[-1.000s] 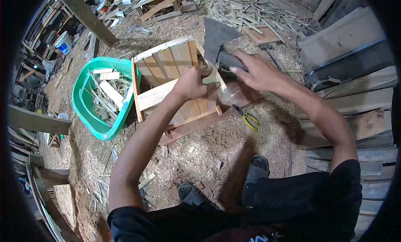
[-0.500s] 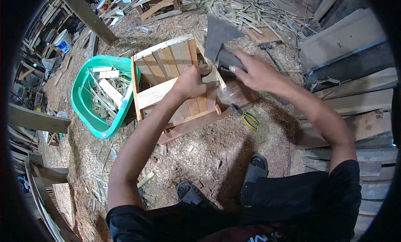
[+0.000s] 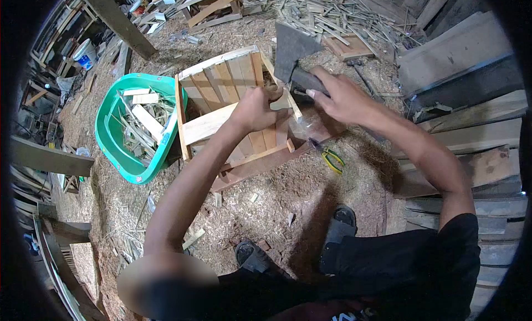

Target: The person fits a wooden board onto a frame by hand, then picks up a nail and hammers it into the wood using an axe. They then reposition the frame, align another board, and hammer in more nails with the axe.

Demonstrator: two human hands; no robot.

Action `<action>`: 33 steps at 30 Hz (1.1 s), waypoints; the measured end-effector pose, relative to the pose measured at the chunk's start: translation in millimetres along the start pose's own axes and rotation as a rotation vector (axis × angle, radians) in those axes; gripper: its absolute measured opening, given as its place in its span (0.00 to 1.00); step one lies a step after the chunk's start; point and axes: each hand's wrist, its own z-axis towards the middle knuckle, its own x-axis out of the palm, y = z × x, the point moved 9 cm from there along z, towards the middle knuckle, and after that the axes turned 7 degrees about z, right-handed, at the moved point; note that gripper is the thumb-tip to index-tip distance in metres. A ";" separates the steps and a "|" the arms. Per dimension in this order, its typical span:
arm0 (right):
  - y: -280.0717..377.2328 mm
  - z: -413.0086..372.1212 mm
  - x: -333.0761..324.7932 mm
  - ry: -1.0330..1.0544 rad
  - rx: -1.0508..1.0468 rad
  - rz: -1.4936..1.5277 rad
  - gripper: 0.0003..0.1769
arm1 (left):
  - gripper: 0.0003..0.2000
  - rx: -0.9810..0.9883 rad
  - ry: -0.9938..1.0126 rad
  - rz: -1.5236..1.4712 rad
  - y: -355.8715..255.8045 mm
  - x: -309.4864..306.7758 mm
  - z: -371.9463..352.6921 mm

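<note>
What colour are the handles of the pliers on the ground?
Yellow and black on the pliers; head view.

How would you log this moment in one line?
right hand: grips dark metal hatchet | left hand: over slatted wooden frame | yellow-black pliers: near frame | green plastic tub: wood scraps

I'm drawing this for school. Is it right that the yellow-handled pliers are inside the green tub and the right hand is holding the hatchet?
Not quite: the head view shows the pliers outside the green tub, mostly on the sawdust. The right hand is holding the hatchet.
</note>
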 end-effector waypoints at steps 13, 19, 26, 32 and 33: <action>-3.9 -0.5 0.1 -0.002 0.050 0.003 0.21 | 0.33 -0.021 0.063 -0.003 -4.4 -0.3 -0.8; -5.7 -0.7 7.2 -0.026 -0.042 0.027 0.17 | 0.33 0.200 -0.202 0.042 -6.8 -7.5 0.4; -4.1 -4.2 5.0 -0.052 0.028 0.026 0.16 | 0.32 -0.024 -0.036 -0.020 7.7 2.0 2.5; -4.2 -1.4 -4.2 -0.038 0.047 0.086 0.19 | 0.33 -0.123 0.042 -0.019 13.0 2.1 2.4; -4.4 -3.3 -3.6 -0.043 0.036 0.067 0.19 | 0.33 -0.115 0.029 -0.025 10.1 0.0 2.3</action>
